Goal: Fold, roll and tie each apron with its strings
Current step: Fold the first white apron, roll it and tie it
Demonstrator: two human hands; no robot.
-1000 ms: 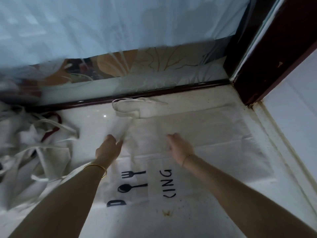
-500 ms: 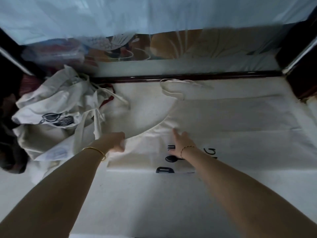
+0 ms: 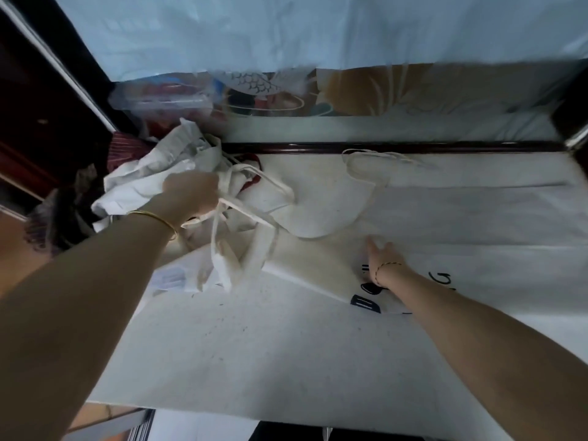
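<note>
Two hands are at work on a white surface. At far left a crumpled pile of pale aprons lies against a dark frame. Just right of it my left hand is closed in a fist, gripping a cloth string. The string drops from the fist into a tangle of tapes by the near left corner of the apron. I cannot tell whether it belongs to that apron or to the pile.

The apron lies spread across the middle and right of the surface, with its near edge already folded over into a long band. Its loop rests flat at the far side. My right hand lies open on the band, palm down and fingers straight, beside black print.

I judge the step in hand to be freeing the string before rolling. To do it well, I should draw it slowly away from the pile, so that no other apron is dragged along. My right palm should press firmly, so that the fold does not slide or open. The string should end up straight, clear of the tangle and within easy reach for tying. The loop should be tucked inward first, or it may trail out of the roll.
</note>
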